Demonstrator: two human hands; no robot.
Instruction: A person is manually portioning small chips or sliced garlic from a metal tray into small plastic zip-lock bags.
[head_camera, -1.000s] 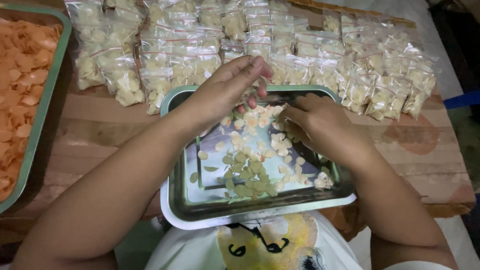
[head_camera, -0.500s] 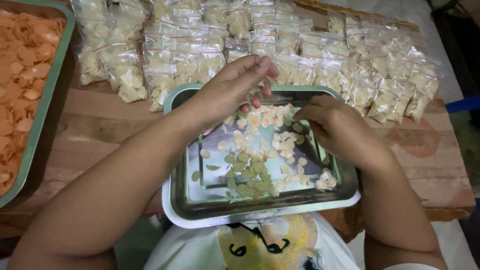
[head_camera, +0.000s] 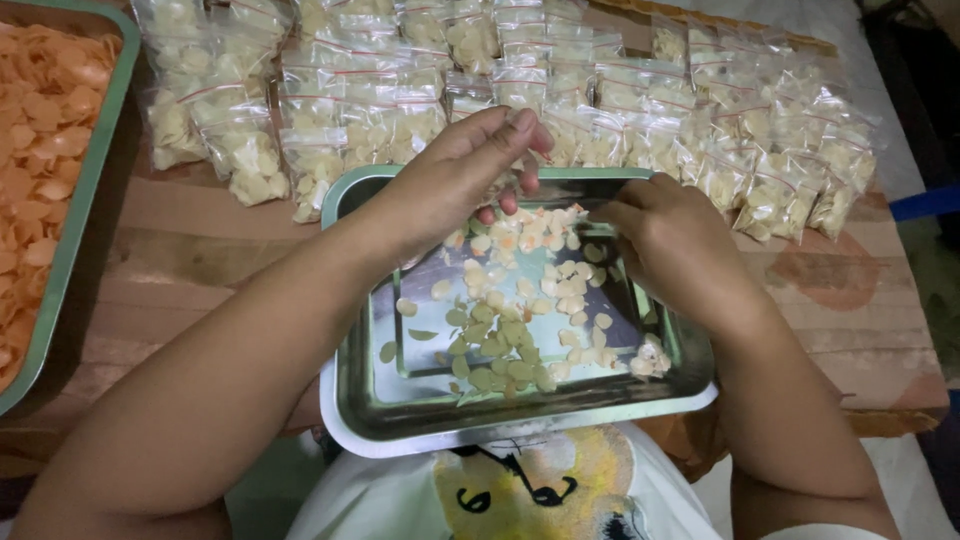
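Over the far end of one steel tray (head_camera: 400, 420), the left hand (head_camera: 460, 175) is hovering, fingers loosely bunched, empty as far as shows, above pale chips (head_camera: 530, 290). Beside it the right hand (head_camera: 670, 240) is curling, its grip hidden. Sorting well probably means picking singly, keeping greenish pieces apart. Dozens of sealed bags (head_camera: 600, 110) are lying behind; a second tray of orange chips (head_camera: 40, 160) is sitting left on the tabletop (head_camera: 200, 260).

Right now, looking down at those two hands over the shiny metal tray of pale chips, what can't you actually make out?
- Head view: left hand hides its fingertips' grip.
- Right hand covers part of the shiny metal tray.
- Orange chip tray is cut off by the left edge.
- Small clear plastic bags run past the top edge.
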